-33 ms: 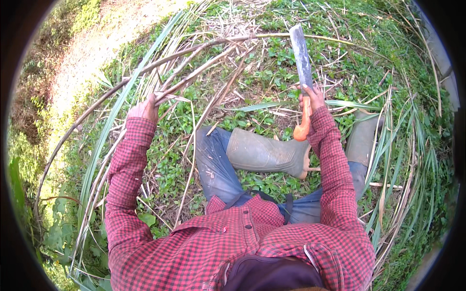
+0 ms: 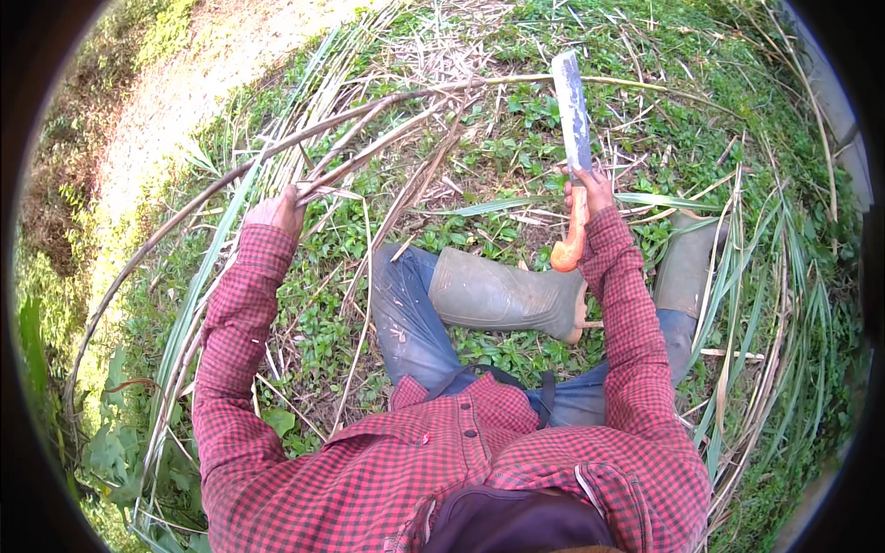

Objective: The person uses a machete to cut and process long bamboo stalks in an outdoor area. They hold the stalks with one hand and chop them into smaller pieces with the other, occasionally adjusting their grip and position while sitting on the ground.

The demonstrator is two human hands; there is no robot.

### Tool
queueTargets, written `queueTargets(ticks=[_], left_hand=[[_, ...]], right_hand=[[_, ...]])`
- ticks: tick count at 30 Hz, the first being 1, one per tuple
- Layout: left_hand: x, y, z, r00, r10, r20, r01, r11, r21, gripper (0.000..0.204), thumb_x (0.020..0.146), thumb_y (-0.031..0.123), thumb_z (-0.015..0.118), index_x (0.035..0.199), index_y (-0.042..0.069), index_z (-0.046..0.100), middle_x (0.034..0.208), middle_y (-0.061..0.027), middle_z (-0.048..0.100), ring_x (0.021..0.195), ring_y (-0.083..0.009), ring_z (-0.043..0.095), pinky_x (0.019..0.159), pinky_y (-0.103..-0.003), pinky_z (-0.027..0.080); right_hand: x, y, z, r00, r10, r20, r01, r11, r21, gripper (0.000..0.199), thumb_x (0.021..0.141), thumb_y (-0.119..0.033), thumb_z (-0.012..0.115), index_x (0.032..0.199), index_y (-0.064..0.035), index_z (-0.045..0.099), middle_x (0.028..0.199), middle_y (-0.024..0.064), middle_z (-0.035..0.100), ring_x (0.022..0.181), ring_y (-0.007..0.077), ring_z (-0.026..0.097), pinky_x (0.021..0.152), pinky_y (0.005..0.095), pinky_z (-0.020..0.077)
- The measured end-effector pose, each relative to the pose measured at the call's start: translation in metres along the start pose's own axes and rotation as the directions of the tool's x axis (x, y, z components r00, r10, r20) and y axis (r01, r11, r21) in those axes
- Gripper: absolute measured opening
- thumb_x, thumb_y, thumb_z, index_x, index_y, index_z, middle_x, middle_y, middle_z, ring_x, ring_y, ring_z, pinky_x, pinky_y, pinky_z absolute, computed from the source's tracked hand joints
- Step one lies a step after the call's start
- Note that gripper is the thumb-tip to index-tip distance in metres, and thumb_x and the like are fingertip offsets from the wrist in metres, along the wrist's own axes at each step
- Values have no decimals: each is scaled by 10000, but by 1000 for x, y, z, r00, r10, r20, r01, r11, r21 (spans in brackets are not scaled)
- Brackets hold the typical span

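Observation:
My left hand (image 2: 279, 216) is closed around a bundle of dry brown stalks (image 2: 369, 149) that slants up and away to the right. A long curved cane (image 2: 341, 118) arches over the bundle from far left to far right. Between its upper end and my body, my right hand (image 2: 591, 190) grips a machete (image 2: 573, 115) near the top of its orange handle (image 2: 571, 230). The grey, whitish-smeared blade points away from me, and its tip overlaps the cane in the view; whether they touch I cannot tell.
My legs are folded on the ground, with rubber boots (image 2: 505, 293) on my feet. Long green grass blades (image 2: 751, 295) lie in a heap at the right. Low leafy plants (image 2: 516, 166) and dry straw (image 2: 442, 46) cover the ground ahead. Brighter sunlit ground lies at far left.
The machete has turned slightly, so its blade shows a broader, brighter face. My left hand and the stalks have shifted a little toward me.

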State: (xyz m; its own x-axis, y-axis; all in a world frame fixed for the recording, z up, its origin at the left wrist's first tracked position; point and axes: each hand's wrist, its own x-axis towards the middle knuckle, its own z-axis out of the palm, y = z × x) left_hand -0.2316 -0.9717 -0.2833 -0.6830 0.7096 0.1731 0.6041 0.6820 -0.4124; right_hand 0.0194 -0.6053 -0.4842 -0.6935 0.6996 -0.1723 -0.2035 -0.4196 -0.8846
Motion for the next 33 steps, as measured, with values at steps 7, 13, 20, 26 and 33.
queueTargets(ticks=[7,13,20,26,33], left_hand=[[20,-48,12,919,145,365,2,928,-374,461,846,433,470,716,27,648,633,-193,578,630,-309,578,641,-393,450],[36,-53,8,917,239,318,-50,862,-504,497,849,438,450,627,21,608,534,-128,537,542,-248,538,568,-364,431],[37,-24,-34,922,202,331,28,817,-575,508,882,448,404,792,-13,599,565,-93,511,527,-188,463,535,-349,412],[37,-46,-18,934,239,266,21,705,-709,588,838,567,421,651,19,525,545,-16,428,520,-136,386,490,-306,335],[46,-31,20,809,314,496,294,515,-805,414,843,433,522,776,29,581,610,17,473,531,-92,386,485,-261,316]], right_hand=[[21,-26,-29,977,-153,-146,208,829,520,242,842,-269,535,913,-40,505,624,23,489,477,129,478,424,271,412],[22,-33,-9,852,-183,-491,508,514,691,188,867,-273,482,808,-97,448,617,-6,426,504,101,434,456,251,406],[-6,110,208,937,157,313,-219,960,176,243,783,-148,601,941,27,544,605,69,547,432,143,496,382,281,418],[-17,79,190,934,156,322,-268,901,342,197,818,-190,546,848,4,534,581,31,508,417,129,472,381,257,415],[-94,37,92,761,504,408,-574,816,61,204,838,-207,539,873,-7,520,600,33,512,453,115,491,399,231,416]])
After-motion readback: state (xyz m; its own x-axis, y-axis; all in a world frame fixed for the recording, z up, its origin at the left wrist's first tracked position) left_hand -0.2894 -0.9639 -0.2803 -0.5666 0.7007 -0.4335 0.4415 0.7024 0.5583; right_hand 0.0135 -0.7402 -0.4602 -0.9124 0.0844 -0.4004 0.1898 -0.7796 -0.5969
